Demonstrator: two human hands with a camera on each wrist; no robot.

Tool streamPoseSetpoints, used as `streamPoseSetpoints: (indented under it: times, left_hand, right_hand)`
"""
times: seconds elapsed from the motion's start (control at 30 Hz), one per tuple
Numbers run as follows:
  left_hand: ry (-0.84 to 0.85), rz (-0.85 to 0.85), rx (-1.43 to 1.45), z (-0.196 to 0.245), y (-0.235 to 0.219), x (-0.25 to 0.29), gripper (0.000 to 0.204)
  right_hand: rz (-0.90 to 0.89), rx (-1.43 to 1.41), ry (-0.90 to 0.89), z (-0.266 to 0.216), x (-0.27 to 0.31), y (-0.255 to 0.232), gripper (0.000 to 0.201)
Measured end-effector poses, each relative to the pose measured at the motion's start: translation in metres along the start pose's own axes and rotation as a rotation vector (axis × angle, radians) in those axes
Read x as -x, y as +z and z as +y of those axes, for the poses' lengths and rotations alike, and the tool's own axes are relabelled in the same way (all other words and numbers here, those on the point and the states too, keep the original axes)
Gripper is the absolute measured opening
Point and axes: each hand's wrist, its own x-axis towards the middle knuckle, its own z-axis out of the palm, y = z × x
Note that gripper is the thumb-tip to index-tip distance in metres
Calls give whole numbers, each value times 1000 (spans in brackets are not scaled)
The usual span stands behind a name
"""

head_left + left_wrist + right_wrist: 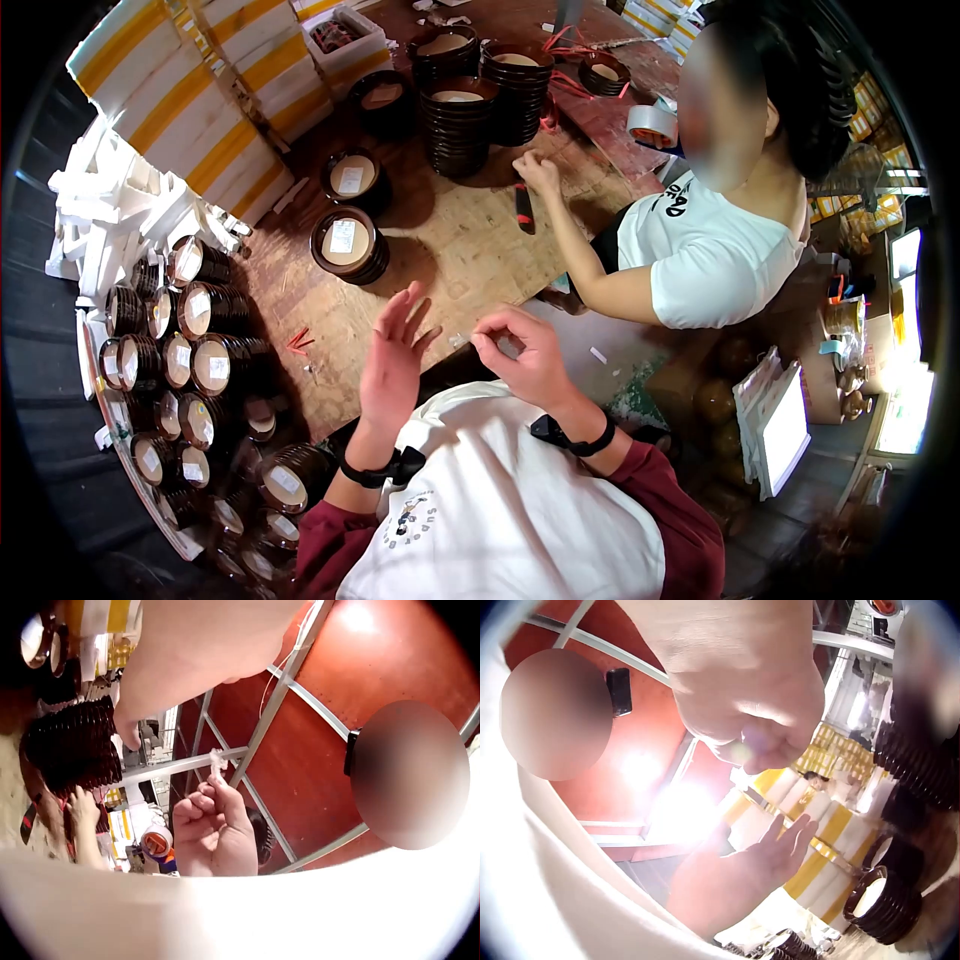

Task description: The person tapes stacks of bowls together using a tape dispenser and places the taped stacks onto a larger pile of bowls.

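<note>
My left hand (393, 370) is raised over the near table edge with fingers spread and nothing in it. Close to its right, my right hand (528, 362) has its fingers curled. In the left wrist view the right hand (216, 832) pinches a small crumpled clear scrap (217, 762) between thumb and fingertip. The hands do not touch. Beyond them on the wooden table (470, 260) stands a short stack of dark brown bowls (345, 243) with a white label on top, and another labelled stack (352, 180) behind it.
Taller bowl stacks (457, 125) stand at the back. A person in a white shirt (715, 250) is at the right, a hand near a dark red-marked tool (523, 207). Many labelled stacks (212, 365) lie on the left, beside white foam pieces (125, 225) and yellow-striped boxes (180, 100).
</note>
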Motion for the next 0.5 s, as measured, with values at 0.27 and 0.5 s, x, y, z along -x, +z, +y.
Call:
streamPoseSetpoints:
  times: [0.27,0.5]
  left_hand:
    - [-9,-74,-345,6,1,8,38]
    - [90,-80,-744,9,16,2,26]
  right_hand:
    - [-58,-221,244,6,2,-1,13]
    - [-128,-215,258,-5,6,2,12]
